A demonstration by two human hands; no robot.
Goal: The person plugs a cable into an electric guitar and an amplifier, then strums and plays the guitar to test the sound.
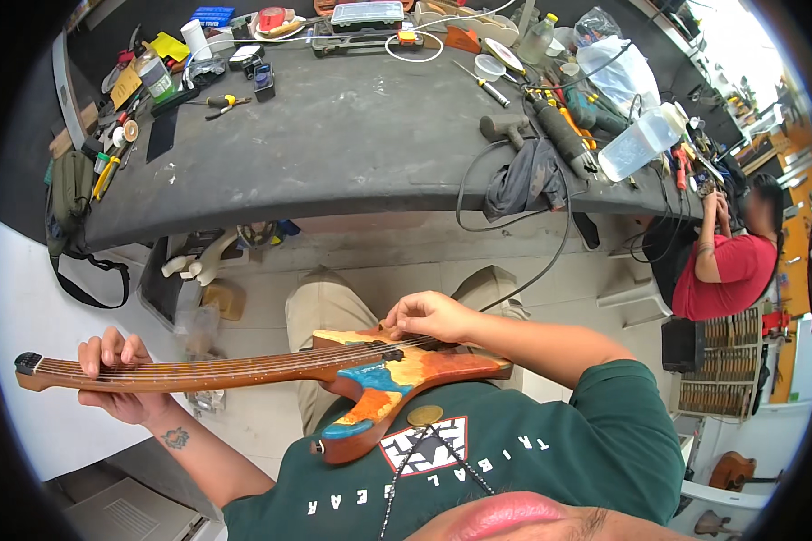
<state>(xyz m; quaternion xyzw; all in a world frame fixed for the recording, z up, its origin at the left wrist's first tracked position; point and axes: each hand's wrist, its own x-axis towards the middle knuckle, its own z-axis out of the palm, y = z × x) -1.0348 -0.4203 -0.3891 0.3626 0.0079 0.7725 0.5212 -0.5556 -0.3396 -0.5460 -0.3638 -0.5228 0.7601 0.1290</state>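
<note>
The left hand [133, 406] is gripping the neck [244, 374] of a multicoloured guitar [374, 376]; the right hand [431, 316] is curling over its upper edge.

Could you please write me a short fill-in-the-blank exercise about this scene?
1. The left hand holds the long, slender ____ of the guitar, while the right hand is over its body.
2. The guitar holder's T-shirt is dark ____.
3. At the picture's right, the co-worker's shirt is ____.

Missing words: neck; green; red.

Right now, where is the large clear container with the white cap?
In the head view, the clear container is on the right part of the dark workbench, between a thick dark cylindrical tool on its left and a red handle on its right.
</note>
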